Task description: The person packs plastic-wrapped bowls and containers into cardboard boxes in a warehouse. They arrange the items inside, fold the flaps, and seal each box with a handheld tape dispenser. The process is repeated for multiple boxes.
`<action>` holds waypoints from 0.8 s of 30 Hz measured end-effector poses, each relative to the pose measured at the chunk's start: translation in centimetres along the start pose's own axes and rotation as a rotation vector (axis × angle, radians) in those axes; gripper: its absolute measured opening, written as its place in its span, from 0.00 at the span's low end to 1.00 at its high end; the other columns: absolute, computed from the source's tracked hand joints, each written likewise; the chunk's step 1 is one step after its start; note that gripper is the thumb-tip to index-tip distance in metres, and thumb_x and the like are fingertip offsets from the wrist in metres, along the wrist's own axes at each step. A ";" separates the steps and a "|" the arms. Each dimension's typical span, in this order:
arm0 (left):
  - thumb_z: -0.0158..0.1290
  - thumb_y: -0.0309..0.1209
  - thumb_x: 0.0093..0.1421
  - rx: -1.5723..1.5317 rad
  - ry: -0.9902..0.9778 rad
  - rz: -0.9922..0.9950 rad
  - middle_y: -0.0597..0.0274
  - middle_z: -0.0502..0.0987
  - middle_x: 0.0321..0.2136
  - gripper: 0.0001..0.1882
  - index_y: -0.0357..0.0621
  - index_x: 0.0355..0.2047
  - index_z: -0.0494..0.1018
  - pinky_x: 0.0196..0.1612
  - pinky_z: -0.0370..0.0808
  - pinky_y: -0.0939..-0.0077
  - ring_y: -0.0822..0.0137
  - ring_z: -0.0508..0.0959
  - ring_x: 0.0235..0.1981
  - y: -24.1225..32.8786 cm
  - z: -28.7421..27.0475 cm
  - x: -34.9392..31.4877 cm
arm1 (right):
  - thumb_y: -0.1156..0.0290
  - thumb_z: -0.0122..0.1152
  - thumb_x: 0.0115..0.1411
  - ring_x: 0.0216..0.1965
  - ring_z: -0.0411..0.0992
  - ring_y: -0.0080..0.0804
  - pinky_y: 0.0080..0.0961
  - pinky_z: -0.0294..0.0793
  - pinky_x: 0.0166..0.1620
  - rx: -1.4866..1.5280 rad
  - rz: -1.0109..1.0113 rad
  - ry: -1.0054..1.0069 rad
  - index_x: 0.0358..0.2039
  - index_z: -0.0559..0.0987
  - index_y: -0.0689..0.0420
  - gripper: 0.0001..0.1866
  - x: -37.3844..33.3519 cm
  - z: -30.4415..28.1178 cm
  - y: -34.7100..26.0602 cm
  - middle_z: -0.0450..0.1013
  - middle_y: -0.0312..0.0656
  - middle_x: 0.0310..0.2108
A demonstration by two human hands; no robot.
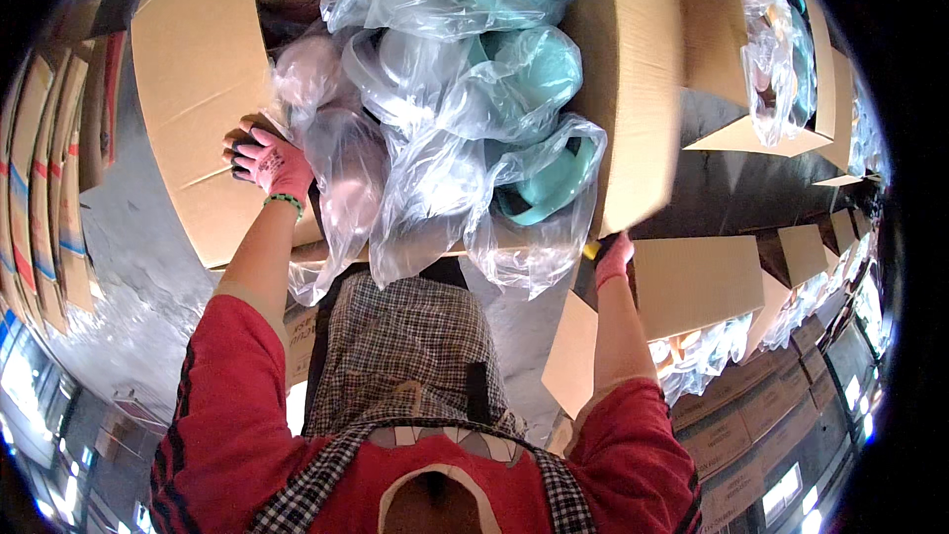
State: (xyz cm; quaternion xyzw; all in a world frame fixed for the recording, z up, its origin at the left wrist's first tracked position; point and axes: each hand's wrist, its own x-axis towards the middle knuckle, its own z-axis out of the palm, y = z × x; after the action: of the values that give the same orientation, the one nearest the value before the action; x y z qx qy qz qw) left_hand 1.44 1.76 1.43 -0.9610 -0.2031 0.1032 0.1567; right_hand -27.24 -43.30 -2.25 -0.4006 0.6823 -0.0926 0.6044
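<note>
Left hand (269, 164) fingers are clamped on the left flap of the big cardboard carton (203, 79); right hand (613, 257) is pressed under its right wall, finger spread not discernible. Slippage is likely: the carton is overfilled between the hands with loose clear bags of pink and teal plastic parts (465, 109), and tipping would spill them. More bagged parts are held in the cartons (781, 59) beyond the right hand.

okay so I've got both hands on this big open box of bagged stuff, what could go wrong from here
1. The loose clear plastic bags already spill over the near edge of the cardboard box; tipping it toward you could let them slide out.
2. Your left hand grips the side flap and your right hand only the lower corner, so the hold looks uneven and the box may twist.
3. Other open boxes crowd your right side and could get bumped.
</note>
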 end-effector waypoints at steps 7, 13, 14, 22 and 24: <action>0.36 0.37 0.54 0.003 0.087 -0.002 0.36 0.45 0.52 0.31 0.46 0.55 0.40 0.51 0.46 0.44 0.38 0.46 0.54 -0.7 1.1 0.6 | 0.48 0.52 0.45 0.35 0.66 0.32 0.29 0.65 0.40 -0.200 -0.402 -0.239 0.40 0.68 0.61 0.30 -13.4 1.2 -10.5 0.68 0.39 0.36; 0.43 0.40 0.50 -0.054 -0.093 0.006 0.35 0.39 0.54 0.37 0.45 0.55 0.38 0.51 0.44 0.44 0.36 0.41 0.54 -0.7 -1.4 0.1 | 0.50 0.61 0.42 0.33 0.66 0.29 0.27 0.67 0.37 0.053 -0.277 -0.462 0.35 0.69 0.66 0.31 -22.4 9.1 -11.1 0.68 0.40 0.32; 0.45 0.43 0.49 -0.129 -0.090 0.041 0.36 0.41 0.53 0.39 0.44 0.55 0.39 0.51 0.44 0.43 0.36 0.41 0.54 -0.6 -2.1 -0.3 | 0.52 0.62 0.43 0.32 0.66 0.28 0.25 0.66 0.37 -0.047 -0.364 -0.447 0.35 0.69 0.66 0.29 -22.1 11.2 -9.3 0.68 0.39 0.32; 0.41 0.61 0.44 -0.212 -0.227 0.232 0.37 0.45 0.51 0.47 0.44 0.55 0.40 0.50 0.45 0.44 0.38 0.48 0.52 -3.6 -2.7 -0.1 | 0.62 0.58 0.49 0.28 0.67 0.23 0.20 0.67 0.35 -0.003 -0.466 -0.517 0.31 0.72 0.64 0.17 -22.2 18.0 -5.9 0.69 0.34 0.28; 0.41 0.63 0.43 -0.230 -0.260 0.251 0.37 0.46 0.51 0.48 0.44 0.55 0.40 0.50 0.46 0.44 0.37 0.48 0.51 -3.9 -2.9 0.2 | 0.61 0.59 0.48 0.27 0.66 0.21 0.19 0.67 0.33 -0.066 -0.500 -0.500 0.32 0.71 0.62 0.18 -23.8 18.1 -5.3 0.68 0.34 0.27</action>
State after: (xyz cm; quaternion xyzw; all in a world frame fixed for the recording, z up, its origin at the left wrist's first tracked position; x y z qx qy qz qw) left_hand 0.98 4.44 5.38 -0.9689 -0.1105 0.2212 0.0045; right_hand -9.87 -24.65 14.27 -0.5850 0.3967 -0.1146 0.6981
